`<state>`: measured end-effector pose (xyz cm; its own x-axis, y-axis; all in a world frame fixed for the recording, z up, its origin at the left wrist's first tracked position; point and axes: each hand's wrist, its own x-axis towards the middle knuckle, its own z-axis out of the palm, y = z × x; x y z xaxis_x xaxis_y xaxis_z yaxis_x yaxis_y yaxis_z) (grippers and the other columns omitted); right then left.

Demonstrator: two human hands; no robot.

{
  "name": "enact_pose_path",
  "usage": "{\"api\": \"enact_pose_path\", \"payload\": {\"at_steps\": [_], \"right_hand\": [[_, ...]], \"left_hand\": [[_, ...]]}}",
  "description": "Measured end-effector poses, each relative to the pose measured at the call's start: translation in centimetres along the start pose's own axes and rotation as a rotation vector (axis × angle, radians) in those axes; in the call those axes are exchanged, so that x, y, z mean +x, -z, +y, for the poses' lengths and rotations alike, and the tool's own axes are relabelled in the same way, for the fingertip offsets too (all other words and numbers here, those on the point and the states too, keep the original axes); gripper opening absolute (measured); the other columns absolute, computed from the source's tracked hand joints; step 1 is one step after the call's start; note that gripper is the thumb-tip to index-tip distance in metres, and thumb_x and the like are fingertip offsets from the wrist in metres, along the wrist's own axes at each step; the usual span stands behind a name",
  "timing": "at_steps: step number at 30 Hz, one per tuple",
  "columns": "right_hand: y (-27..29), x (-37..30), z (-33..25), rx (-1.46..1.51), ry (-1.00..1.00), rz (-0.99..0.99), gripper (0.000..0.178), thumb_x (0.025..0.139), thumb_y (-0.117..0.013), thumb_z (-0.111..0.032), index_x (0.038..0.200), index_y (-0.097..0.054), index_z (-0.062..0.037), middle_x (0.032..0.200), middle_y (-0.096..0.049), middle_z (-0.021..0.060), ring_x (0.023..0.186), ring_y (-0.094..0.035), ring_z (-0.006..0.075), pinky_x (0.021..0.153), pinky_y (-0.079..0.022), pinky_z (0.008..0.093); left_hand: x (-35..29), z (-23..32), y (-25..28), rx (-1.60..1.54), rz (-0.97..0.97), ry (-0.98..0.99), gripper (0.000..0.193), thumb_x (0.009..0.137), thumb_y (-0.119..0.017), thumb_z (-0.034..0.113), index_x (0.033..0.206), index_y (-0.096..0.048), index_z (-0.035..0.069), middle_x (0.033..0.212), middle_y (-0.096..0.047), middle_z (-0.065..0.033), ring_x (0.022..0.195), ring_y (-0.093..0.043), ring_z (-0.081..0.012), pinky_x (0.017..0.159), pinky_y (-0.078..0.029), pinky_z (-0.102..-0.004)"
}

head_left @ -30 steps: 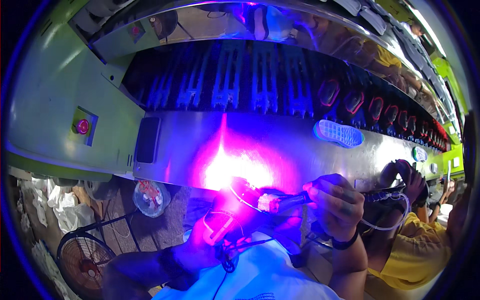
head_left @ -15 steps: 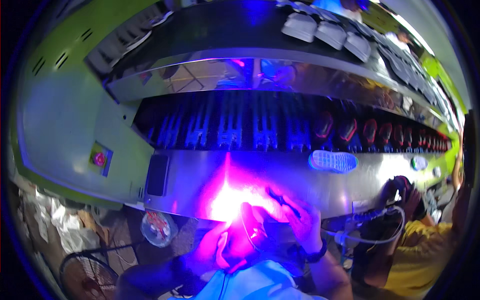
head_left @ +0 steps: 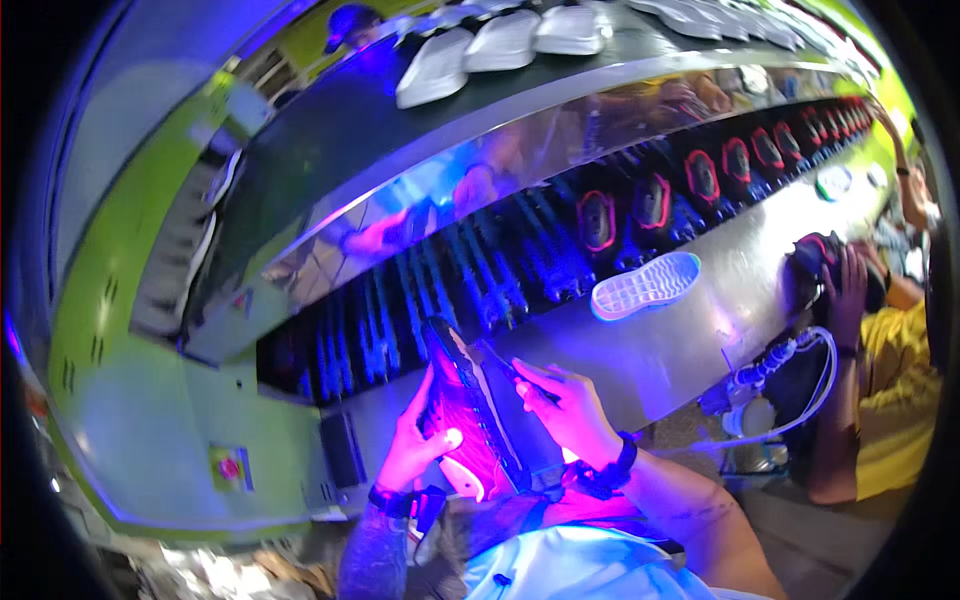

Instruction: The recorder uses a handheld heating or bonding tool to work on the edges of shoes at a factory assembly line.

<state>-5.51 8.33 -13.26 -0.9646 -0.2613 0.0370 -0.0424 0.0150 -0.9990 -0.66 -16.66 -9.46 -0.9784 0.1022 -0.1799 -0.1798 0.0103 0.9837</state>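
Lit pink and violet, a shoe upper [head_left: 464, 425] stands on edge in front of me, toe up, its dark underside turned to the right. My left hand [head_left: 412, 445] grips it from the left, thumb across its side. Close to the underside is my right hand [head_left: 565, 405], its fingers closed around a thin dark stick-like tool [head_left: 520, 372]; its exact kind is too blurred to tell. I cannot make out whether the tool touches the shoe. Beyond my hands, a pale shoe sole [head_left: 648, 286] lies tread up on the metal ledge [head_left: 570, 350].
Behind the ledge runs a dark conveyor [head_left: 450, 270] carrying several red-rimmed shoe uppers [head_left: 652, 202]. White soles [head_left: 500, 42] line the upper belt. A black flat slab [head_left: 342, 450] lies at left by the green machine housing [head_left: 170, 400]. At right, a co-worker in yellow [head_left: 890, 400] sits near a white hose [head_left: 828, 375].
The view has swung round, tilting the conveyor. The shoe has been lifted and turned, its underside edge now showing. The bright pink glare over my hands has faded, and my right hand is closer to the shoe.
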Motion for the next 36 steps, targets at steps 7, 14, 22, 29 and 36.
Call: {"api": "enact_pose_path", "payload": {"at_steps": [7,14,22,29,36], "right_hand": [[6.5,-1.1,7.2,-0.294,0.220,0.442,0.042,0.095,-0.068,-0.003,0.136,-0.064,-0.0037,0.104,-0.069,0.0120,0.085,-0.068,0.0187,0.076,-0.055,0.0339],[8.7,-3.3,8.1,-0.113,0.067,0.493,0.037,0.099,-0.066,-0.005,0.135,-0.064,-0.0028,0.108,-0.070,0.0129,0.090,-0.070,0.0218,0.079,-0.057,0.0343],[9.4,-2.8,8.6,-0.101,0.059,0.441,0.038,0.098,-0.067,-0.008,0.136,-0.065,-0.0055,0.099,-0.070,0.0100,0.078,-0.070,0.0181,0.072,-0.057,0.0321],[9.4,-3.4,10.3,-0.118,-0.017,0.346,0.046,0.097,-0.066,-0.020,0.143,-0.061,-0.0126,0.103,-0.068,0.0140,0.083,-0.071,0.0287,0.075,-0.058,0.0405],[6.6,-2.8,10.2,-0.227,0.229,0.419,0.038,0.099,-0.066,-0.018,0.136,-0.066,-0.0085,0.102,-0.073,0.0175,0.091,-0.071,0.0271,0.083,-0.056,0.0386]], "left_hand": [[13.2,1.4,-0.1,0.759,0.270,-0.088,0.093,0.076,-0.090,0.035,0.145,-0.040,-0.002,0.141,-0.054,-0.0191,0.127,-0.056,-0.0312,0.107,-0.047,-0.0415],[31.0,3.0,-8.0,1.336,0.294,-0.103,0.077,0.081,-0.079,0.048,0.145,-0.051,0.014,0.132,-0.061,-0.0321,0.118,-0.063,-0.0475,0.100,-0.051,-0.0517],[31.3,-2.4,-7.7,1.157,0.080,-0.381,0.100,0.083,-0.079,0.050,0.162,-0.028,0.015,0.142,-0.051,-0.0337,0.124,-0.057,-0.0519,0.104,-0.049,-0.0551],[16.2,-8.6,2.4,0.253,0.222,-0.120,0.063,0.103,-0.064,0.013,0.158,-0.034,0.005,0.105,-0.066,-0.0040,0.087,-0.065,-0.0125,0.076,-0.054,-0.0264],[10.2,-13.6,8.0,-0.449,0.652,-0.307,0.033,0.102,-0.060,0.024,0.130,-0.060,0.006,0.095,-0.067,-0.0077,0.075,-0.060,-0.0142,0.070,-0.050,-0.0277]]}}
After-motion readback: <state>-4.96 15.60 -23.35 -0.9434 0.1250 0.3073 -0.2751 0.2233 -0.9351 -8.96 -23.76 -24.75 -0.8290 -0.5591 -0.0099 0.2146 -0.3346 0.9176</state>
